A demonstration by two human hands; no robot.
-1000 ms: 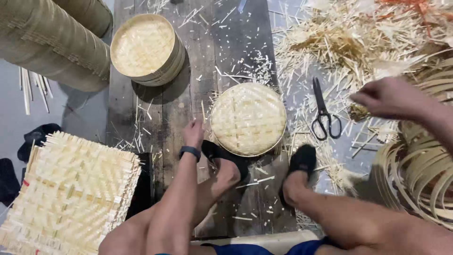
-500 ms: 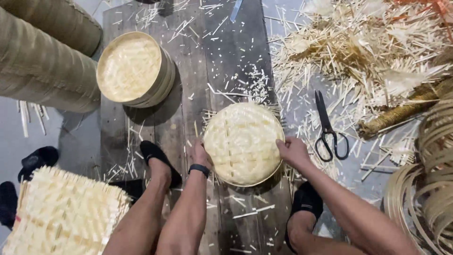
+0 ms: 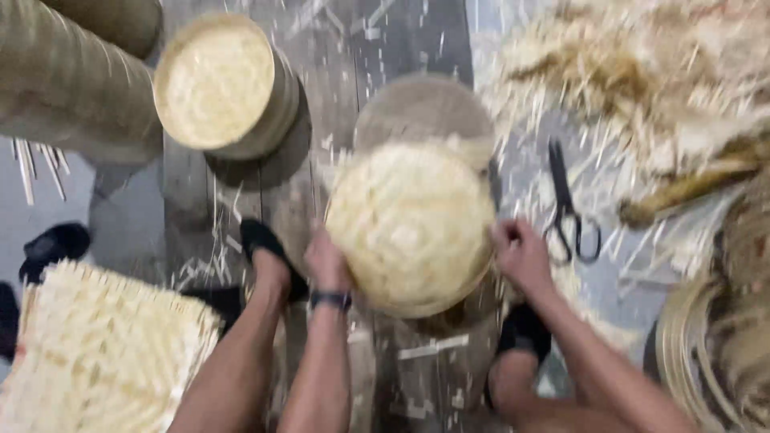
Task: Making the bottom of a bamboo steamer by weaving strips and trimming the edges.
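Lifted off the wooden board (image 3: 401, 48) since half a second ago, the round woven bamboo lid (image 3: 409, 226) now hangs tilted above it. From overhead, left hand (image 3: 327, 263) and right hand (image 3: 521, 255) grip its opposite edges; black scissors (image 3: 568, 204) lie just beside.

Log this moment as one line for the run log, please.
left hand: grips left edge of round woven bamboo lid | right hand: grips right edge | lid: lifted, tilted | scissors: on floor, right

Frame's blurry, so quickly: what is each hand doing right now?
Left hand: closed on the round woven bamboo lid, at its left edge.
Right hand: gripping the lid's right edge.
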